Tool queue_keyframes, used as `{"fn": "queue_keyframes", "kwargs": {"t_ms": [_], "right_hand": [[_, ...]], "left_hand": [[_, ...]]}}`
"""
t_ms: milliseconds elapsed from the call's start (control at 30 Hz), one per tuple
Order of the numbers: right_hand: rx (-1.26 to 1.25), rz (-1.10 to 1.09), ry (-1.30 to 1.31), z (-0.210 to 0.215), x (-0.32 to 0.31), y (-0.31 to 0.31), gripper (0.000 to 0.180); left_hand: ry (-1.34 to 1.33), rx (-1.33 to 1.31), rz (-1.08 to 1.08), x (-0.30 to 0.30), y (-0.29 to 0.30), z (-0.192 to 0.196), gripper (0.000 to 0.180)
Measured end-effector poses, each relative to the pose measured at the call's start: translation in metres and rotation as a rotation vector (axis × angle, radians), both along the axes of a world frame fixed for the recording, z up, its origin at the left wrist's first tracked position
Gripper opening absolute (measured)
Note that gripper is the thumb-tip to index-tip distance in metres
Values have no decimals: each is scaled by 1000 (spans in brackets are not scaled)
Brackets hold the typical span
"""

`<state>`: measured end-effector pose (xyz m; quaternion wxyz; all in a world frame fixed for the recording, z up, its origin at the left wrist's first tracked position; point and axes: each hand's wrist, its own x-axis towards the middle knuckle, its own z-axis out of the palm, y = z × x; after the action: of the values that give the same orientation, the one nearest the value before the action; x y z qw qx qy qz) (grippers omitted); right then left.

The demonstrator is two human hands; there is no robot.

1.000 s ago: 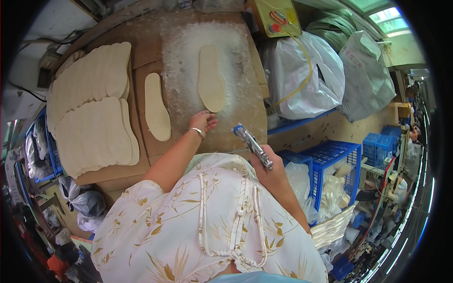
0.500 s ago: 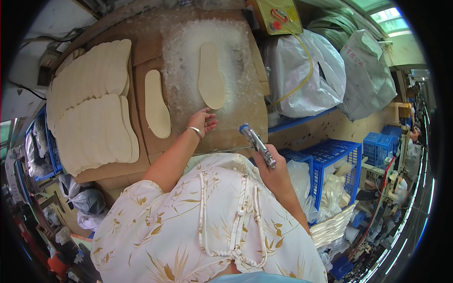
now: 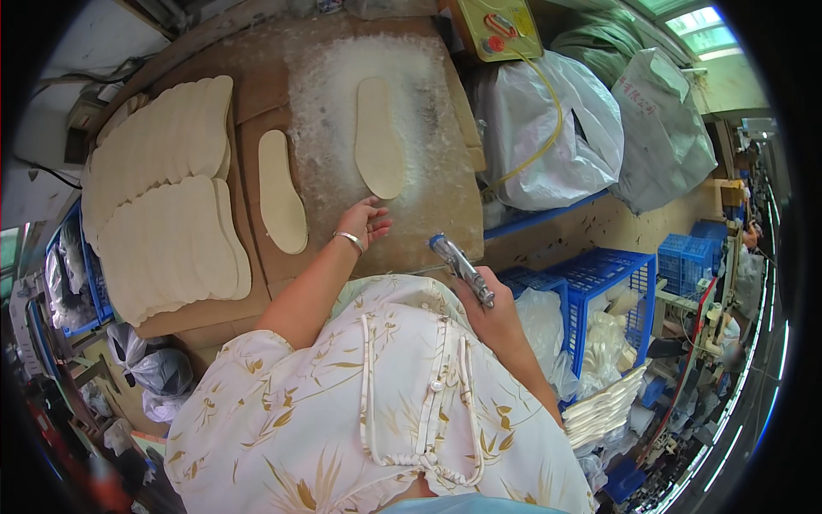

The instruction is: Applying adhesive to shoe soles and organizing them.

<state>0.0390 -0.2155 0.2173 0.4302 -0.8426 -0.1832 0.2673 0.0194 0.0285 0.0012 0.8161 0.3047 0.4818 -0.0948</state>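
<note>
Your bench point(image 3: 257, 77) carries fanned insole stacks point(image 3: 163, 206) on its left side and a lone insole point(image 3: 281, 190) beside them. A second insole point(image 3: 378, 137) lies on the white patch. Your left hand point(image 3: 370, 223), fingers loosely spread, hovers just below it. Your right hand point(image 3: 486, 301) grips a spray gun point(image 3: 461, 267).

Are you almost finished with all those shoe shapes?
Two fanned stacks of insoles already lie on the left of the table, though I cannot tell if they are sprayed. One insole lies on the white-crusted patch, with the left hand just below it and the right hand holding a spray gun. Another single insole lies beside it.
</note>
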Motion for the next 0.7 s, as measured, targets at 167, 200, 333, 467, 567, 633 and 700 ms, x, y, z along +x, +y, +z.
{"fn": "queue_keyframes", "kwargs": {"t_ms": [167, 200, 333, 467, 567, 633, 700], "right_hand": [[-1, -52, -60, -3, 12, 3, 19], [-1, -52, -62, -2, 15, 6, 19], [49, -39, -125, 2, 26, 22, 19], [85, -52, -172, 2, 38, 35, 19], [118, -70, -153, 6, 45, 46, 20], [139, -76, -164, 11, 48, 51, 21], [163, -76, -172, 15, 50, 53, 21]], "left_hand": [[-1, 5, 33, -1, 0, 1, 33], [-4, 10, 48, -1, 0, -1, 30], [-7, 21, 123, 2, -5, -4, 25], [-42, 27, 187, 7, -12, -4, 23], [-84, 29, 235, 13, -16, -5, 22], [-74, 46, 271, 19, -17, -4, 13], [-80, 77, 277, 18, -18, 1, 16]]}}
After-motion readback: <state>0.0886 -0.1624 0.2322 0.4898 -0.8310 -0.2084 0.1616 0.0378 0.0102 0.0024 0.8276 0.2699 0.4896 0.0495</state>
